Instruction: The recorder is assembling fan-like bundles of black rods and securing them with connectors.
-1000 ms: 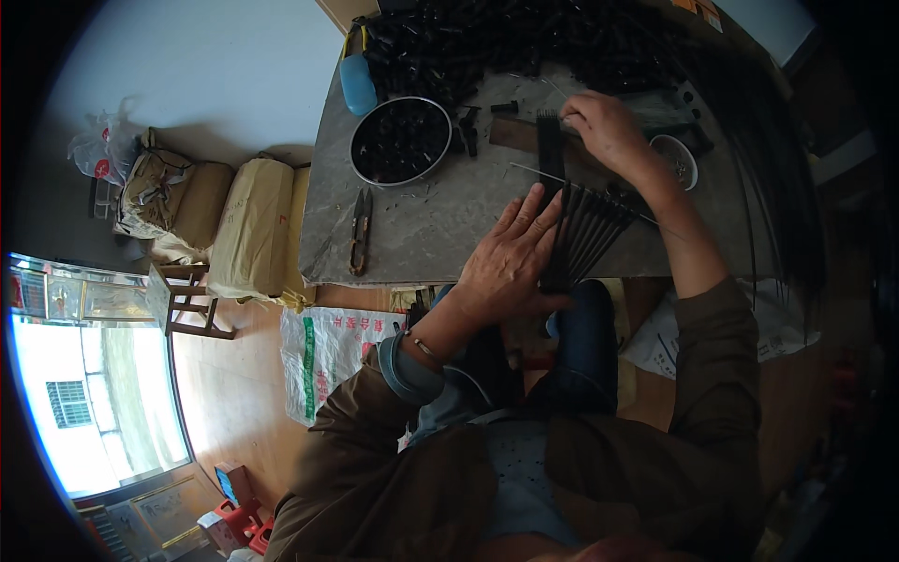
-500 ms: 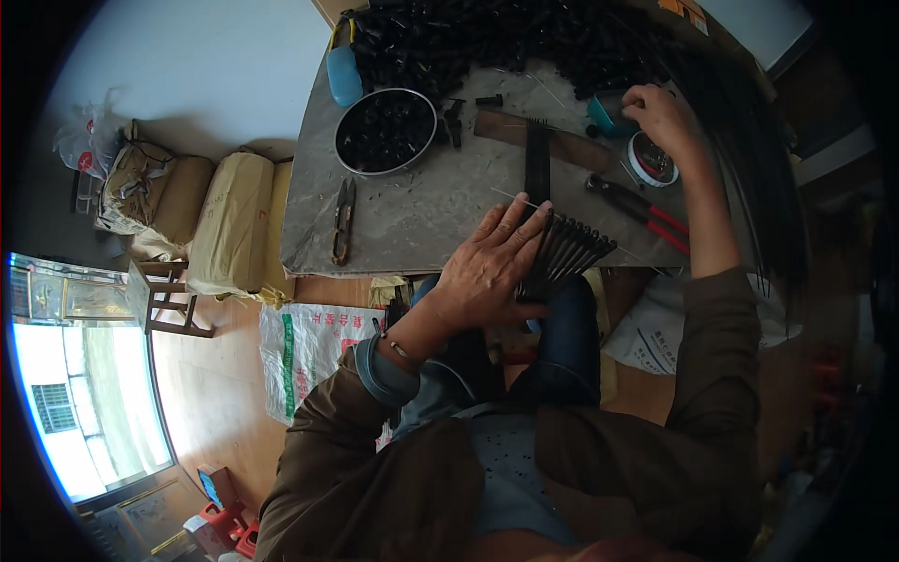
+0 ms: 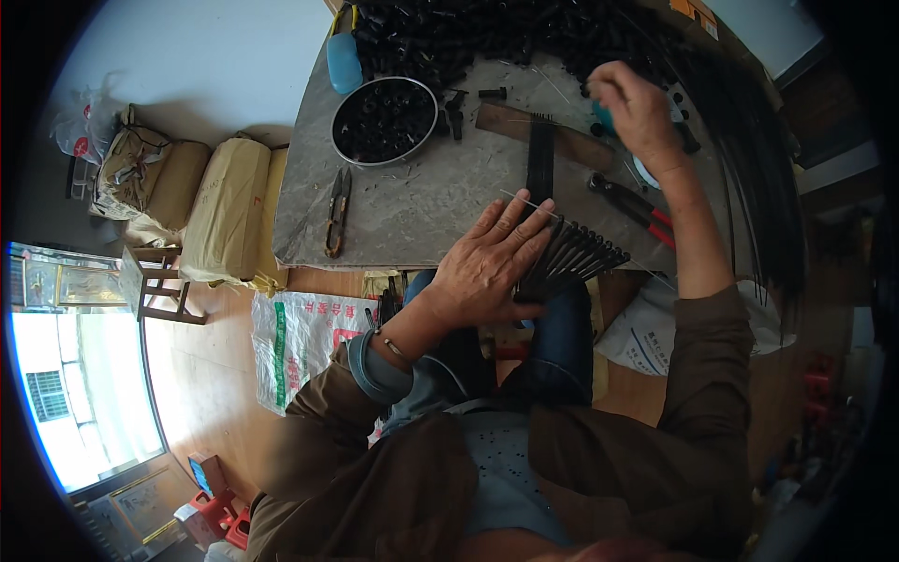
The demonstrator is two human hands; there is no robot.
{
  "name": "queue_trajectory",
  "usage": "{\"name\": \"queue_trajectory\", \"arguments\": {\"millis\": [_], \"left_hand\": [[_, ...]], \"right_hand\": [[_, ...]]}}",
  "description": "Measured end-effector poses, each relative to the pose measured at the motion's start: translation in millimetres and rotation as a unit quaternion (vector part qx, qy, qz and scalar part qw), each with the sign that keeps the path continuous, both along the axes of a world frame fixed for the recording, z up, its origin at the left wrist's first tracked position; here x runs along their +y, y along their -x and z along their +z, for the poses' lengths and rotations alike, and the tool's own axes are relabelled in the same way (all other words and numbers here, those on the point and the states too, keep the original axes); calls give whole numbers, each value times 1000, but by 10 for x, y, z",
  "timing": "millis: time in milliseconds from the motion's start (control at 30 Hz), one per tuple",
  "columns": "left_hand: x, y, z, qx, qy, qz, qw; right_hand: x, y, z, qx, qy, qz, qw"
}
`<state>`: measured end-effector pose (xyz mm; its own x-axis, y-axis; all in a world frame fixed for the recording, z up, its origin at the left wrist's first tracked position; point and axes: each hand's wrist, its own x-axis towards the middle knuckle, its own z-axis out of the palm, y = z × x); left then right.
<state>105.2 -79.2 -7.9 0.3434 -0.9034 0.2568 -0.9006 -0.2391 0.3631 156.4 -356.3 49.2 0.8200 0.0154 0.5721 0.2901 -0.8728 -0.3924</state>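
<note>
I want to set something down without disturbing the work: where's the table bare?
The widest, mostly bare patch of table lies between the bowl, the scissors and the left hand; a narrower one, between scissors and left edge. Crowded: the back, under the black heap, and the right, around pliers, right hand and black strands.

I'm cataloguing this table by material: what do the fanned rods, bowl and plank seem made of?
Rods: black with slight sheen; plastic or coated metal, the look leaves it open.
Bowl: probably metal, shiny; its thin rim catches pale light.
Plank: apparently wood, matt, judging by its uneven brown surface.
</note>
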Motion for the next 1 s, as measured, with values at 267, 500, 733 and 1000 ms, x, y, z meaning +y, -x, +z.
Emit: {"name": "queue_trajectory", "arguments": {"millis": [267, 500, 733, 1000], "left_hand": [[-35, 1, -3, 7, 11, 3, 1000], [-27, 11, -2, 17, 18, 5, 1000], [-25, 17, -9, 19, 17, 9, 1000], [-18, 11, -15, 20, 18, 8, 1000]], "right_hand": [[58, -103, -383, 149, 8, 34, 988], [91, -68, -330, 164, -73, 25, 983], [118, -65, -320, 185, -96, 40, 977], [147, -130, -349, 184, -77, 13, 980]]}}
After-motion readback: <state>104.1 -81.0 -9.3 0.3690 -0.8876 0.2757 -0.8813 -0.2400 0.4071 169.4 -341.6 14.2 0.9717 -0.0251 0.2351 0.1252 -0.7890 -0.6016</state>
